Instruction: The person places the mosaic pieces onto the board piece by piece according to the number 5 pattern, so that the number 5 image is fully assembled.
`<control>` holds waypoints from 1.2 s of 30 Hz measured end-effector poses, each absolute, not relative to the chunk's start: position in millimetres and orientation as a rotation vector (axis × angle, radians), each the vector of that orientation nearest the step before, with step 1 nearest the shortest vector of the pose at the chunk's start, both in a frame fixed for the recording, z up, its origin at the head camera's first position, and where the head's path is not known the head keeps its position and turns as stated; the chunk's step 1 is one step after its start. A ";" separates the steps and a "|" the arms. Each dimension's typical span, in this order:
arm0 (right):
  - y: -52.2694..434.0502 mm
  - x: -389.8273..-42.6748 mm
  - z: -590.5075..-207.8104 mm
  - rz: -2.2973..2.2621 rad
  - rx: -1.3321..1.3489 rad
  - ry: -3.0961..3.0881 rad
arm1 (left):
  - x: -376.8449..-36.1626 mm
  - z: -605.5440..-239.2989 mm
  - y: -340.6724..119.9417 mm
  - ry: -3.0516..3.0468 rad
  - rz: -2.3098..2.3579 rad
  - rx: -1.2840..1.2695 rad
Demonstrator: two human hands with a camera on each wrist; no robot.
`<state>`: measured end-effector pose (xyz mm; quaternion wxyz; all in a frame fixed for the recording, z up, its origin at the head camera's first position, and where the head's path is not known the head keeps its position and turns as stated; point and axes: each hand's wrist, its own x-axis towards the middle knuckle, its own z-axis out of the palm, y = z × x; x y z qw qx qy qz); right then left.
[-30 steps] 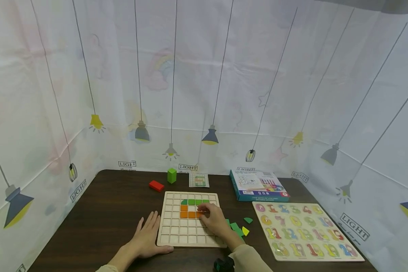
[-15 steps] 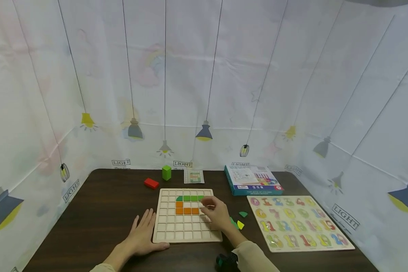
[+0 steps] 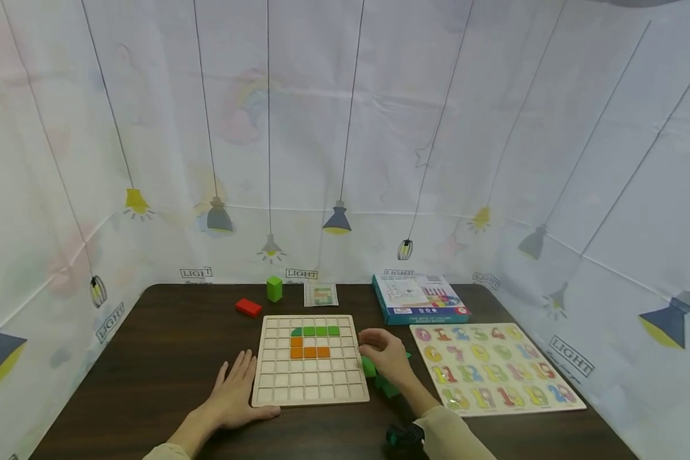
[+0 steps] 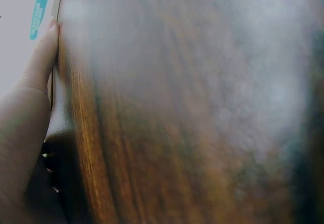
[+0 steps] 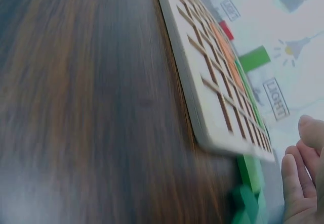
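A wooden grid board (image 3: 309, 387) lies on the dark table, with a row of green tiles (image 3: 316, 331) and an L of orange tiles (image 3: 307, 349) set in it. My left hand (image 3: 237, 391) rests flat on the table, its thumb (image 4: 36, 64) against the board's left edge. My right hand (image 3: 384, 356) hovers just off the board's right edge, over loose green pieces (image 3: 370, 368). In the right wrist view its fingers (image 5: 297, 183) look relaxed and stay apart from the green piece (image 5: 250, 172) lying by the board (image 5: 212, 77).
Behind the board lie a red block (image 3: 248, 307), an upright green block (image 3: 274, 289) and a pattern card (image 3: 321, 294). A blue box (image 3: 418, 306) sits at the back right, and a number puzzle board (image 3: 494, 367) lies at the right. Printed cloth walls surround the table.
My right hand has left the orange row on the board and moved right, off the board, to the loose green pieces. The left hand has stayed put.
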<state>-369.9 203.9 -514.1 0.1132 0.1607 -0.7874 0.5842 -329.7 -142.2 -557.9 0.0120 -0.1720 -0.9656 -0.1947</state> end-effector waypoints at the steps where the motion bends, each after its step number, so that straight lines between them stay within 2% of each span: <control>1: 208.1 -370.6 -516.1 1.714 0.465 -2.295 | -329.6 -557.3 -142.6 -3.016 -0.600 -0.533; 10: 247.3 -364.1 -519.5 1.678 0.293 -2.326 | -324.0 -543.9 -144.5 -3.038 -0.640 -0.525; 17: 268.6 -357.0 -522.1 1.657 0.392 -2.284 | -319.6 -535.1 -145.1 -3.029 -0.681 -0.543; 36: 277.1 -333.1 -528.0 1.470 0.208 -2.508 | -325.6 -552.0 -141.1 -3.006 -0.632 -0.546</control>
